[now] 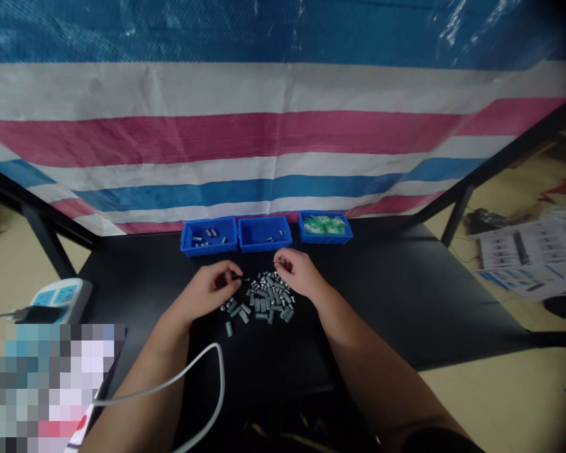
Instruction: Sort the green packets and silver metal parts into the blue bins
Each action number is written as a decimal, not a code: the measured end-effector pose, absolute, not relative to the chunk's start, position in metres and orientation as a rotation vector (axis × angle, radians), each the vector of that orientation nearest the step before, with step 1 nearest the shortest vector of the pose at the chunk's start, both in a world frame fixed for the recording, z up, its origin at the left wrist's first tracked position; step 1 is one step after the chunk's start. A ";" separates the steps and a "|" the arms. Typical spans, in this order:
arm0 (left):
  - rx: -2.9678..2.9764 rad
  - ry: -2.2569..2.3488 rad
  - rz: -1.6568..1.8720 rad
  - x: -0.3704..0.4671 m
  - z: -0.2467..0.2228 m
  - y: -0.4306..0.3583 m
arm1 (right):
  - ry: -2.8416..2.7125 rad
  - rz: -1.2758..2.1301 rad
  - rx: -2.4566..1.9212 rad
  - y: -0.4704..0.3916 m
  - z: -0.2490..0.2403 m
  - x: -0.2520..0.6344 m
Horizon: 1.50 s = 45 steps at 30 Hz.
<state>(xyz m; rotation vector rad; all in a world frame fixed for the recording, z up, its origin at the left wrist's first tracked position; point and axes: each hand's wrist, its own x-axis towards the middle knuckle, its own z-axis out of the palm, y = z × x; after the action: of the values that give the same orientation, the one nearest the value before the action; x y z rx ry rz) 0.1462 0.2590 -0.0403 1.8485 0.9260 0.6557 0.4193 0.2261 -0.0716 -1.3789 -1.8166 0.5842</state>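
Note:
Small grey metal cylinders and screws lie in a loose pile (266,299) on the black table (283,358). At the pile's left edge, my left hand (212,288) pinches a small dark part between thumb and fingers. My right hand (295,269) is over the pile's upper right, its fingers closed on something too small to make out. Behind the hands stand three blue bins: the left bin (209,250) holds several metal cylinders, the middle bin (265,246) a few small screws, and the right bin (326,239) green and clear packets.
A white power strip (78,302) with a black plug sits at the left edge. A white cable (222,371) loops across the front near my left forearm. Striped sheeting (273,138) hangs behind the bins, and black frame bars flank the table.

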 end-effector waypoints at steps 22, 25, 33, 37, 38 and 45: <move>2.180 0.817 0.260 0.145 -0.042 0.249 | -1.567 0.160 -1.195 0.222 -0.064 0.415; 2.168 0.786 0.281 0.146 -0.042 0.249 | -1.550 0.147 -1.234 0.219 -0.059 0.417; 2.181 0.823 0.104 0.149 -0.040 0.245 | -1.599 0.187 -1.435 0.226 -0.056 0.433; 2.179 0.853 0.098 0.152 -0.040 0.243 | -1.617 0.218 -1.447 0.228 -0.059 0.436; 2.167 0.866 0.112 0.152 -0.040 0.243 | -1.630 0.218 -1.443 0.228 -0.060 0.436; 2.196 1.002 0.074 0.153 -0.037 0.244 | -1.697 0.258 -1.494 0.230 -0.069 0.436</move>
<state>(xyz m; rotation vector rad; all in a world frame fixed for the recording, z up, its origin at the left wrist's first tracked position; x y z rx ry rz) 0.1533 0.2441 -0.0369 2.1964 1.0024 0.0738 0.4358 0.2304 -0.0691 -1.4944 -1.6968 0.2577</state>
